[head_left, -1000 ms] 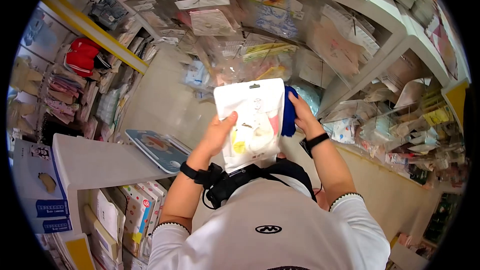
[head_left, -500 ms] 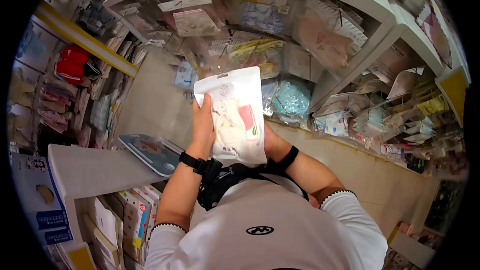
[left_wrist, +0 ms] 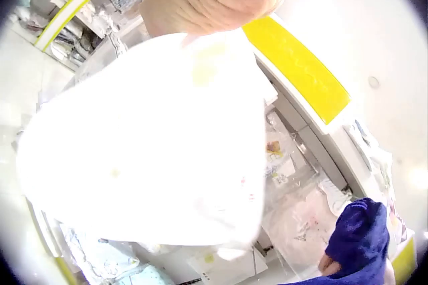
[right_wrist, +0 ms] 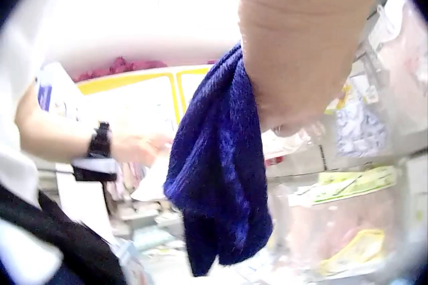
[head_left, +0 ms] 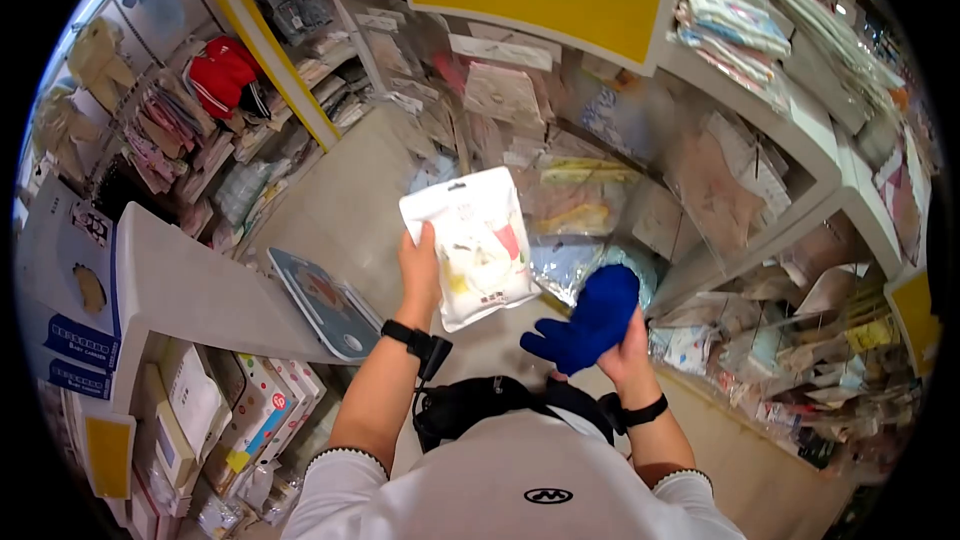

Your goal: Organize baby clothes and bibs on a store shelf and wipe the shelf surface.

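My left hand (head_left: 420, 270) holds a white plastic package (head_left: 470, 285) by its left edge, thumb on the front. The package stands upright, with a hang hole at the top and pictures in pink and yellow on its face. In the left wrist view the package (left_wrist: 147, 145) is overexposed and its print is washed out. My right hand (head_left: 630, 355) grips a fuzzy dark blue cloth (head_left: 595, 315), apart from the package and to its right. In the right wrist view the cloth (right_wrist: 224, 165) hangs in folds below the hand (right_wrist: 301, 64).
A white shelf unit with a yellow panel (head_left: 530, 0) and hanging bagged goods curves ahead. At the left stand a white counter (head_left: 190, 260) and a blue-grey board (head_left: 325, 305). Clothes, one a red jacket (head_left: 222, 75), hang at the far left.
My right hand has come away from behind the package and moved right with the blue cloth, which now shows fully. My left hand still holds the package. The head view has shifted.
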Tool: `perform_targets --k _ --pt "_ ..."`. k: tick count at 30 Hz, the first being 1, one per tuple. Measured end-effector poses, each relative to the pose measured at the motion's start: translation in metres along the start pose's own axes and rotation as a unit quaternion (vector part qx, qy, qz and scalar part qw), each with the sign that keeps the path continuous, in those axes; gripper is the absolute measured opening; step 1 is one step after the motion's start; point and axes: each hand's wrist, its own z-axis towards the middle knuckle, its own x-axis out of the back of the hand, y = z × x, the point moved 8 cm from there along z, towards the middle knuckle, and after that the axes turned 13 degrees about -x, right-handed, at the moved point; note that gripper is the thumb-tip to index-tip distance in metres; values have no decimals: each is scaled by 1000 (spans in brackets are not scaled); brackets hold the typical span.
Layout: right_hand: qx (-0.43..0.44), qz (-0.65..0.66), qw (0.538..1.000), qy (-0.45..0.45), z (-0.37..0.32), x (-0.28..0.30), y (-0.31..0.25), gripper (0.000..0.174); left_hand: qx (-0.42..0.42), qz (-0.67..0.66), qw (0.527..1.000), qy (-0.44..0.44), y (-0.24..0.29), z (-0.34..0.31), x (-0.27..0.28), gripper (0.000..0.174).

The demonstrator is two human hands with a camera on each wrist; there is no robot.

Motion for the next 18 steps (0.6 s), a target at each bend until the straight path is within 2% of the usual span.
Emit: perform_targets --k 1,2,4,5,6,7,8,9,10,12,14,17,18 --pt "22 -55 995 84 -8 -5 -10 44 -18 14 1000 -17 4 -4 -2 27" --pt "33 -119 984 129 -8 14 -20 45 -22 7 999 -39 6 -4 -4 28" --pt "9 -266 936 229 -14 36 -27 41 -17 -1 996 -87 4 -12 -5 31" --pt "84 -458 848 252 -10 45 -41 34 -12 -8 994 -109 4 -15 -8 30" --pt "151 -627 716 266 -7 45 -49 27 -5 -17 991 -134 4 -19 -12 29" --pt "229 -680 643 269 -13 13 -45 27 7 -25 986 -163 2 -25 -17 27" --pt "212 -665 657 285 -13 -4 -37 36 17 15 979 -205 0 -33 -24 26" --pt "224 -717 584 308 -17 -24 -33 47 26 51 966 -251 -3 -43 -31 25" --pt "221 -723 574 315 -14 -26 -30 57 31 85 950 -298 -9 -52 -38 24" --pt "184 -682 631 321 -8 -24 -32 63 41 82 927 -364 -32 -75 -51 23" --pt "66 -664 674 316 -1 15 -38 47 33 70 915 -396 -36 -94 -63 24" --pt "56 -720 604 337 -14 24 -47 33 58 54 904 -419 -58 -110 -75 23" --pt "64 -720 598 348 -17 28 -51 31 65 58 901 -426 -64 -113 -82 23"
